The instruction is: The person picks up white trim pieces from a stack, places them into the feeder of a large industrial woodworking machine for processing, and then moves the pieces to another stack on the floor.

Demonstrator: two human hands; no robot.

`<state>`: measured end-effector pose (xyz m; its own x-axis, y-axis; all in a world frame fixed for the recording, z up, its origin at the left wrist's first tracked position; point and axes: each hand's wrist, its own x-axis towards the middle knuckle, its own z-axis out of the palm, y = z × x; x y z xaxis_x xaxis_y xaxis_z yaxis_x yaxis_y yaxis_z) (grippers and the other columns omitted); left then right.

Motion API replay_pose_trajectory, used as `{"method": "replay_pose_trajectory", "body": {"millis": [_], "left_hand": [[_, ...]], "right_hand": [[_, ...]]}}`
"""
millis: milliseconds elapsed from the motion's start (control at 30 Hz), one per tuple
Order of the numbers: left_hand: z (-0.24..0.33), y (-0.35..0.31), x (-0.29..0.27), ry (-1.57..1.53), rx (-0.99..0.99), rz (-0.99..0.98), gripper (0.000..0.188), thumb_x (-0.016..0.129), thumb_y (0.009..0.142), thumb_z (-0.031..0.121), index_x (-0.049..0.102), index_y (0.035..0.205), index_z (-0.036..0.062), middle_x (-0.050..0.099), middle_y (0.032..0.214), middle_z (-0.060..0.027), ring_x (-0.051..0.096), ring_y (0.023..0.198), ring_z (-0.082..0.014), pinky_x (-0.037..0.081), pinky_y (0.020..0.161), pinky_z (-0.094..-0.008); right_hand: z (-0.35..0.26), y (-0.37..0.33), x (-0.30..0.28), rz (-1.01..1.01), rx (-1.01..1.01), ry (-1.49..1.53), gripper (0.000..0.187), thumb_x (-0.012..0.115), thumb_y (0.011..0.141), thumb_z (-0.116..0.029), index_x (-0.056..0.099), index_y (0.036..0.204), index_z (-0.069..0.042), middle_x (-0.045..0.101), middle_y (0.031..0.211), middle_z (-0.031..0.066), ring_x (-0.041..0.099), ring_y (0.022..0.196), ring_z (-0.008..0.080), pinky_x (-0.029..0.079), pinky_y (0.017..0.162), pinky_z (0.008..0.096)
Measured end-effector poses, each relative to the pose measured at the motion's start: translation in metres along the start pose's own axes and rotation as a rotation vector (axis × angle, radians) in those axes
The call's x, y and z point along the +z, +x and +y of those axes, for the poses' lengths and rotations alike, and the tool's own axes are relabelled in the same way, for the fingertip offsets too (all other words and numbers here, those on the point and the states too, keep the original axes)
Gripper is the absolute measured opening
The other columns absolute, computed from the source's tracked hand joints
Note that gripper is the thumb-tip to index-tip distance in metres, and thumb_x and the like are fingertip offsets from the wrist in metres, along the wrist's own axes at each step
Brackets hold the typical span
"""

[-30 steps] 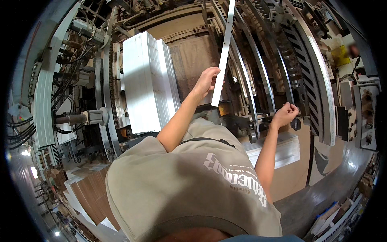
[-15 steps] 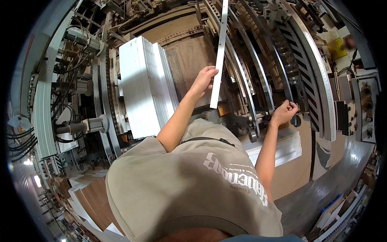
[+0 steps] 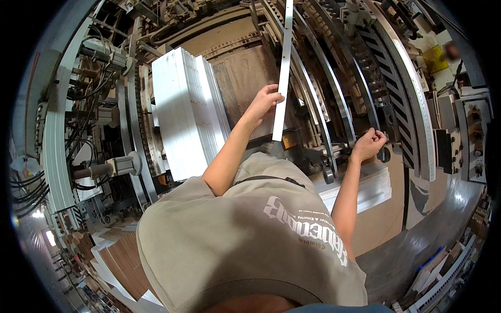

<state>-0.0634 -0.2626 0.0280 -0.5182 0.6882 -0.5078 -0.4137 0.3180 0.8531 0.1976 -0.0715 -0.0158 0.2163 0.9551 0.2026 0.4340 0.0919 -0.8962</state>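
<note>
My left hand (image 3: 262, 105) is at the left edge of a long white strip (image 3: 283, 78) with small dark holes. Its fingers are bent and slightly apart, the tips touching or just beside the strip; I see no grip around it. To the left of this hand stands a stack of long white panels (image 3: 180, 112). My right hand (image 3: 369, 144) is over the near end of the dark metal rails (image 3: 342, 101). The fingers there are bent together in a pinch, and whatever is between them is hidden or too small to name.
Machinery with cylinders (image 3: 122, 166) and dark hoses lines the left. A black-and-white striped bar (image 3: 399, 99) runs along the right. More white panels (image 3: 360, 190) lie below my right forearm, and brown boards (image 3: 122, 261) are stacked at the lower left.
The fingers of my left hand have spread a little and one reaches slightly onto the white strip. My right hand stays in nearly the same place and pose.
</note>
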Motion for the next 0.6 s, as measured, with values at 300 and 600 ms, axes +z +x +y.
{"method": "replay_pose_trajectory", "body": {"millis": [300,600], "left_hand": [[0.015,0.007,0.005,-0.044,-0.044,0.011,0.054,0.059,0.083,0.025,0.045,0.130,0.0013,0.052,0.086,-0.0011,0.048,0.073,-0.0092,0.040,0.067,-0.0261],[-0.001,0.019,-0.004,-0.210,0.015,0.071,0.076,0.061,0.079,0.028,0.029,0.143,0.0009,0.054,0.106,-0.0099,0.053,0.085,-0.0152,0.042,0.074,-0.0300]], "right_hand": [[-0.006,-0.002,0.000,0.005,0.013,0.004,0.022,0.059,0.088,-0.019,0.051,0.097,0.000,0.059,0.077,0.0072,0.054,0.066,0.0154,0.045,0.061,0.0278],[-0.001,-0.001,0.002,0.005,0.008,0.028,0.021,0.059,0.088,-0.018,0.051,0.095,-0.001,0.055,0.076,0.0045,0.052,0.067,0.0142,0.044,0.064,0.0268]]}}
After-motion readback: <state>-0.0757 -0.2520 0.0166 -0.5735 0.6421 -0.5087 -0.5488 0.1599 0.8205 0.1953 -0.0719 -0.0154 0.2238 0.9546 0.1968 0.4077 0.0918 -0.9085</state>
